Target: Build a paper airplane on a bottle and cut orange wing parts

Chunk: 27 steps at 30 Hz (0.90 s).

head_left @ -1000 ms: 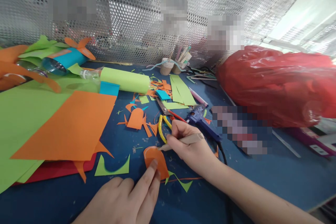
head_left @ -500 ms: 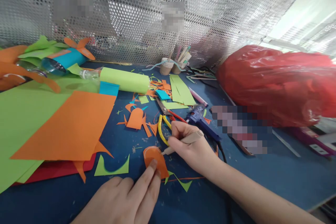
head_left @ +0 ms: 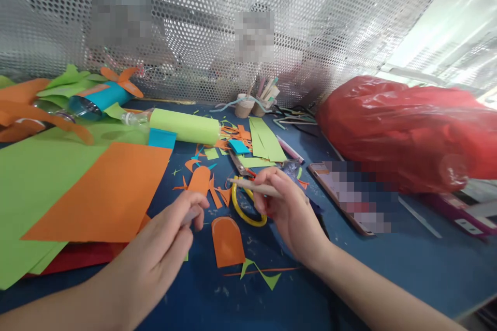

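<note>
My right hand (head_left: 289, 204) holds a slim grey marker (head_left: 260, 187) raised above the table, its tip pointing left. To its left is my left hand (head_left: 166, 238), fingers curled round a small grey piece, seemingly the marker's cap (head_left: 190, 215). On the table between and below the hands lies an orange paper piece (head_left: 228, 244), rounded at the top, with a pale line along its curved edge. A similar orange piece (head_left: 199, 181) lies just beyond my left fingertips. Scissors with yellow-and-red handles (head_left: 248, 214) lie beside my right hand, partly hidden by it.
Orange sheets (head_left: 104, 196) and green sheets (head_left: 42, 176) cover the left side. A green-wrapped bottle (head_left: 184, 125) lies behind them. At right are a phone (head_left: 341, 199) and a red plastic bag (head_left: 392, 134). A glue gun (head_left: 310, 201) sits behind my right hand. Green scraps (head_left: 269, 280) lie in front.
My left hand has lifted off the orange paper and moved up and left. My right hand has raised the marker off the paper and swung its tip leftward. The orange paper now lies uncovered.
</note>
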### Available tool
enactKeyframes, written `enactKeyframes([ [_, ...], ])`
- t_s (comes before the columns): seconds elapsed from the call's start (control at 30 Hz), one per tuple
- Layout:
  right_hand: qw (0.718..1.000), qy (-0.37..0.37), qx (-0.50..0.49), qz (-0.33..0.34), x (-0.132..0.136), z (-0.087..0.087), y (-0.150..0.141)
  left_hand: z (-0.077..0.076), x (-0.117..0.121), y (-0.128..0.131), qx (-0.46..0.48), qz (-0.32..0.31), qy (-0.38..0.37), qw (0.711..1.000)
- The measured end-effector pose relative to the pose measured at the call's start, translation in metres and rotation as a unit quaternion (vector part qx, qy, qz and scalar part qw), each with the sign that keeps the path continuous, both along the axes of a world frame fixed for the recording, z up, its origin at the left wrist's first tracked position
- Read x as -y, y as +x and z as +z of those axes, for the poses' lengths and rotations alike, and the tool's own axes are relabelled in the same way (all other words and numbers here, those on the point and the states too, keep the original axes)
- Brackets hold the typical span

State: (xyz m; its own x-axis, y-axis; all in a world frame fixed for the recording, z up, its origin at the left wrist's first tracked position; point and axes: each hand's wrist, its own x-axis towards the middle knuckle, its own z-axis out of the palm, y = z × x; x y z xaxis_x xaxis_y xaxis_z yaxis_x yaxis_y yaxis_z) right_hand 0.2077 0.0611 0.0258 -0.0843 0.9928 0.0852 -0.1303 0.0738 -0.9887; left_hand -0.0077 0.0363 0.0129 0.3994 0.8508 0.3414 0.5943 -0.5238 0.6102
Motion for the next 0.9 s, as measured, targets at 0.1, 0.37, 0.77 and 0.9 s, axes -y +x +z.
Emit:
enactKeyframes([
  [0.1, 0.998, -0.002, -0.009, 0.060, 0.005, 0.003, -0.002, -0.002, -0.008, -0.001, 0.019, 0.014, -0.091, 0.996],
  [0.37, 0.995, -0.001, 0.061, 0.081, 0.012, 0.004, -0.008, -0.020, -0.002, -0.001, 0.019, -0.020, -0.049, 0.998],
  [0.77, 0.989, -0.005, 0.124, 0.077, 0.012, 0.003, -0.007, -0.019, -0.008, 0.000, -0.022, -0.031, 0.075, 0.996],
  [0.9, 0.987, 0.014, 0.144, 0.072, 0.010, 0.003, -0.007, -0.012, -0.006, 0.001, -0.055, -0.053, 0.131, 0.988],
])
